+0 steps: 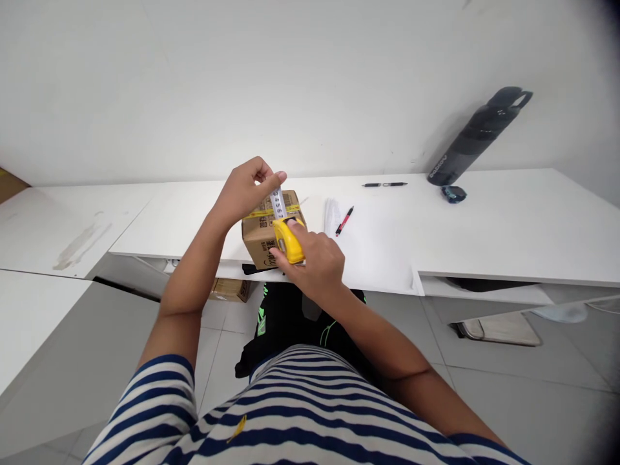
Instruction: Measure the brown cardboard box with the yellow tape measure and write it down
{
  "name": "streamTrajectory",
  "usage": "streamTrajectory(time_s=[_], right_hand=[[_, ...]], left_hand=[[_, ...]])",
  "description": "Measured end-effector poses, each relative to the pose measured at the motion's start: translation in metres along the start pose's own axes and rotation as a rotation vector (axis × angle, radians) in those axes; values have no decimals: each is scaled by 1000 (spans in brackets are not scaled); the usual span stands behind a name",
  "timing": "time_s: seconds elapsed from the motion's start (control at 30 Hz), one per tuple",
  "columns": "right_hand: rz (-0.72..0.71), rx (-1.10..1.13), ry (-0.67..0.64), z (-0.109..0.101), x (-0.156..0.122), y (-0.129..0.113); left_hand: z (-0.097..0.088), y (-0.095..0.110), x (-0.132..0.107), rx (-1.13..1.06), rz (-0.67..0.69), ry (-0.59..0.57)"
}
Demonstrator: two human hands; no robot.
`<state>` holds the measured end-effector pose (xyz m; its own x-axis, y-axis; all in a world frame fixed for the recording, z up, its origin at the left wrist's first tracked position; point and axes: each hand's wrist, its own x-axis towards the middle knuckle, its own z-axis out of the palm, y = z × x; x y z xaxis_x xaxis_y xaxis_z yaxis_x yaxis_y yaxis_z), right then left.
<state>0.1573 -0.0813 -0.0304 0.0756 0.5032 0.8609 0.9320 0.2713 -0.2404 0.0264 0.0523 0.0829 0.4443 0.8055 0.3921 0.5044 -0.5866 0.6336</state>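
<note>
A small brown cardboard box (pixel 256 244) with dark printing and a yellow strap stands near the front edge of the white desk. My right hand (pixel 317 261) grips the yellow case of a tape measure (pixel 287 243) at the box's near right side. From the case a short length of white blade (pixel 278 204) with printed numbers runs across the box top. At the far end of that blade, my left hand (pixel 249 187) is closed, thumb and fingers pinching the tape's end. The hook itself is hidden by the fingers.
A red and black pen (pixel 344 221) lies on white paper (pixel 372 245) right of the box. Farther back are a black pen (pixel 384 185), a dark bottle (pixel 472 139) and a small dark round object (pixel 454 194). Another carton (pixel 229 290) sits below the desk.
</note>
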Motion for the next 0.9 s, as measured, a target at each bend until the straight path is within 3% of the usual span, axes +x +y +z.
streamTrajectory(time_s=[0.1, 0.17, 0.27, 0.3, 0.4, 0.47, 0.53, 0.63, 0.7, 0.8, 0.9], right_hand=[[-75, 72, 232, -6, -5, 17], [-95, 127, 299, -10, -11, 25], [-82, 200, 354, -15, -23, 32], [-87, 236, 353, -17, -27, 33], [-160, 365, 196, -25, -38, 37], [-191, 418, 7, -31, -46, 41], [-158, 427, -121, -34, -55, 45], [-28, 471, -129, -31, -70, 50], [64, 571, -55, -25, -78, 50], [146, 727, 92, -14, -82, 47], [268, 802, 129, -5, -78, 40]], left_hand=[[2, 29, -45, -217, 117, -118], [22, 34, -76, -437, 166, -149], [69, 29, -112, -674, 73, 135], [85, 27, -121, -749, 23, 169], [120, 24, -137, -1007, -174, -21], [131, 23, -143, -1112, -273, -138], [136, 22, -146, -1117, -325, -159], [136, 17, -145, -947, -260, -174], [130, 14, -137, -686, -21, -94], [105, 6, -115, -41, 311, 55], [65, -19, -96, 444, 247, 23]])
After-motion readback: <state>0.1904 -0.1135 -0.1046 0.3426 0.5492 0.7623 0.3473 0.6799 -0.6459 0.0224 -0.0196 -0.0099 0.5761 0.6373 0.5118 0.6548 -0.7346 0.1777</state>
